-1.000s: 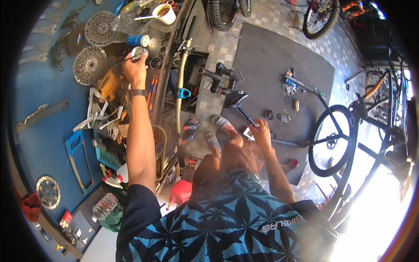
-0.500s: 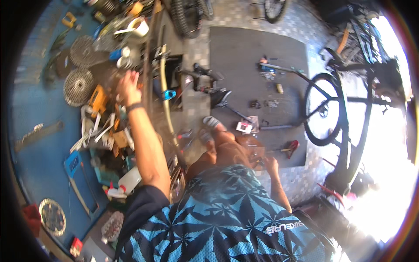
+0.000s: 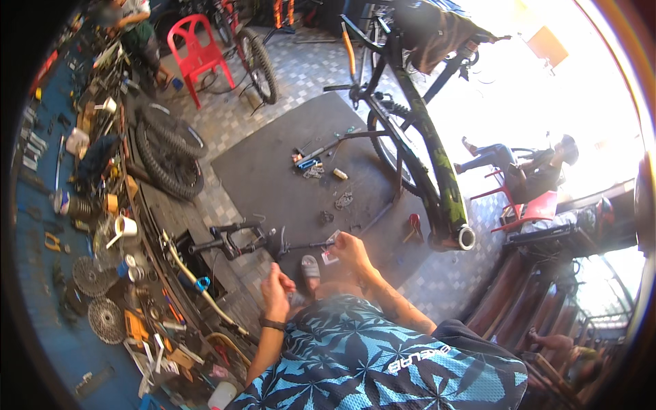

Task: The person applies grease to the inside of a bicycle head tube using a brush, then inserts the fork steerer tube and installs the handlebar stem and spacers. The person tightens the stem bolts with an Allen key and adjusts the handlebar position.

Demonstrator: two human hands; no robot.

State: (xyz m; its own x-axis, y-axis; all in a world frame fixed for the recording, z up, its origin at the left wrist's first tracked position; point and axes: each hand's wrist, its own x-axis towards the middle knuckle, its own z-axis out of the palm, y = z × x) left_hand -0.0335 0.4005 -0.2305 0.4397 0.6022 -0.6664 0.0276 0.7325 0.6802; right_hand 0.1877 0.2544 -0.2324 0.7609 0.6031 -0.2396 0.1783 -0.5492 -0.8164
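In front of my body both hands are raised, a short distance apart. My left hand [image 3: 275,290], with a dark band at the wrist, has its fingers bent together; whatever lies in them, if anything, is hidden. Farther right, my right hand [image 3: 352,251] is closed like a pinch, and its contents cannot be made out. Just behind it, a small white and red card [image 3: 329,257] lies on the dark mat [image 3: 273,147]. A black metal clamp-like assembly [image 3: 236,240] is beyond my left hand.
At left, the blue workbench [image 3: 41,294] carries cassettes [image 3: 106,320], a white mug [image 3: 124,228] and tools. A bicycle frame [image 3: 430,164] stands right of the mat, which bears loose parts. Tires [image 3: 167,154] and a red chair [image 3: 198,55] are farther off. Other people are nearby.
My left hand has come back from the bench to the front of my body. My right hand has risen over the mat. The view has turned rightward, bringing more of the room in.
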